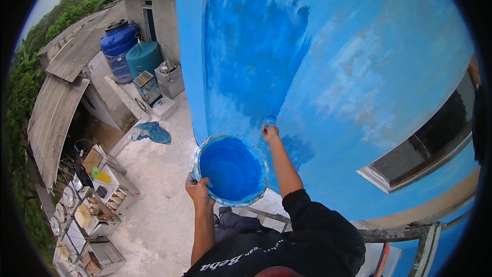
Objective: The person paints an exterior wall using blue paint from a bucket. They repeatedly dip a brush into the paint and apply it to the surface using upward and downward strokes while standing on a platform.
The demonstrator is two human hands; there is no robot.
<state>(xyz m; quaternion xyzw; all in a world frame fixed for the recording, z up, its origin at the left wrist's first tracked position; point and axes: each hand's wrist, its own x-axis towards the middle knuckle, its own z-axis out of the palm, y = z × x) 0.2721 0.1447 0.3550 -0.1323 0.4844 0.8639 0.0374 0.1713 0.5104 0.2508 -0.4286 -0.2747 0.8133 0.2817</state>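
My left hand (199,189) grips the rim of a paint bucket (263,161), thumb over the edge. Blue paint coats the inside of the bucket, and its rim is smeared with blue and white. My right hand (269,132) is closed around a paintbrush (270,119) whose blue bristles touch the wall; most of its handle is hidden in my fingers. Above the brush, a patch of fresh darker blue paint (256,46) spreads up the light blue wall (353,72). A smaller dark smear (297,151) lies beside my right forearm.
A framed window (420,143) sits in the wall at right. Below me are a ladder-like frame (410,233) and a pale concrete floor (154,190). At left stand cluttered shelves (100,202), a crumpled blue sheet (152,132), a blue tank (117,51) and a teal tank (143,57).
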